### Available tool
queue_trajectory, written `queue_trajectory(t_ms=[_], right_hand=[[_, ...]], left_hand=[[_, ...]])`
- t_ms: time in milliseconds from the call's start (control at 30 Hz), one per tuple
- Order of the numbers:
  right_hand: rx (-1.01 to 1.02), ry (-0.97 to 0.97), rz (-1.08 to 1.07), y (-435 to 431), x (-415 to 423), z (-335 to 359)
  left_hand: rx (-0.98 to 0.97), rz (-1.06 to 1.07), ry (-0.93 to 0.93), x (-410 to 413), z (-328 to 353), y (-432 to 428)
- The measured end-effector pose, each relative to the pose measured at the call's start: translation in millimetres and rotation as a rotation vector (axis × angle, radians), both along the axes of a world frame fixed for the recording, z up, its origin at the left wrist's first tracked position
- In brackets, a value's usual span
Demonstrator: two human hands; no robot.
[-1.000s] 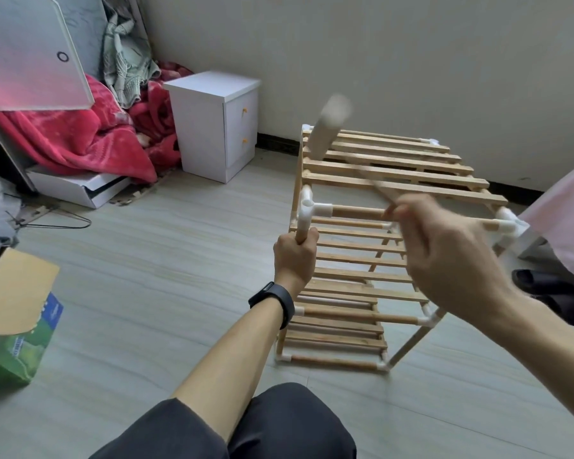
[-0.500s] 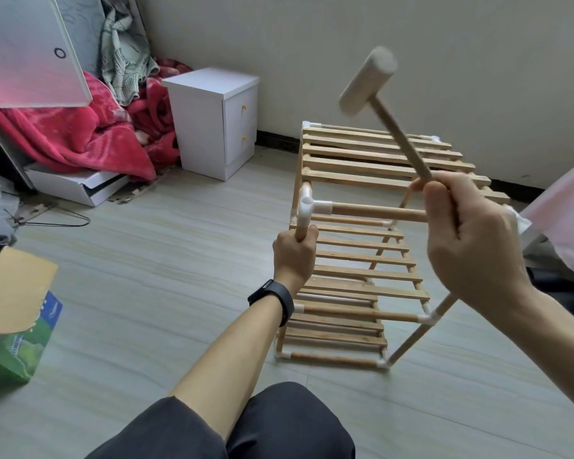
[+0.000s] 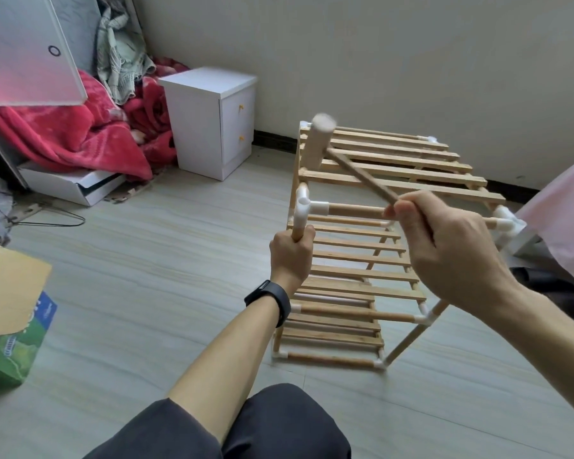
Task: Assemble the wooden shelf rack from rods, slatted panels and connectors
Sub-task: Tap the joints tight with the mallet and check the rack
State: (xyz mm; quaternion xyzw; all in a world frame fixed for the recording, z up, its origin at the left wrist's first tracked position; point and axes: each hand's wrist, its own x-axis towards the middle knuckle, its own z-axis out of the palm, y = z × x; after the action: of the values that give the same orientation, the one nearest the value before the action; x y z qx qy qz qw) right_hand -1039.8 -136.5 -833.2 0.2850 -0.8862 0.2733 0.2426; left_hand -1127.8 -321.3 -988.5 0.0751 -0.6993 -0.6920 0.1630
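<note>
Shelf rack (image 3: 365,260) stands on the floor (image 3: 146,260) by the wall (image 3: 411,61). The left hand (image 3: 290,256) is wrapped round the near corner rod (image 3: 296,234) just under the white connector (image 3: 304,207). The right hand (image 3: 451,246) is clenched on the mallet (image 3: 318,144) handle, its blurred head above that connector. A crooked blow could glance onto the knuckles or crack the joint. Rods are smooth round dowels, slats (image 3: 395,162) flat pale wood, connectors glossy plastic tees, the mallet head a pale cylinder
</note>
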Motion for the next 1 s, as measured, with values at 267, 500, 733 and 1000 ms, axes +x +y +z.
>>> queue_trajectory(t_ms=[267,500,733,1000], right_hand=[[0.109,-0.160,-0.006,5,-1,-7],[0.114,-0.146,0.000,1,-1,-4],[-0.106,0.032,0.005,-1,4,-7],[-0.185,-0.170,0.031,0,6,-8]], left_hand=[[-0.002,-0.008,-0.011,-2,-1,0],[-0.008,-0.002,-0.020,-1,1,0],[-0.011,0.003,-0.037,-1,1,0],[-0.038,-0.044,-0.075,-1,7,-10]])
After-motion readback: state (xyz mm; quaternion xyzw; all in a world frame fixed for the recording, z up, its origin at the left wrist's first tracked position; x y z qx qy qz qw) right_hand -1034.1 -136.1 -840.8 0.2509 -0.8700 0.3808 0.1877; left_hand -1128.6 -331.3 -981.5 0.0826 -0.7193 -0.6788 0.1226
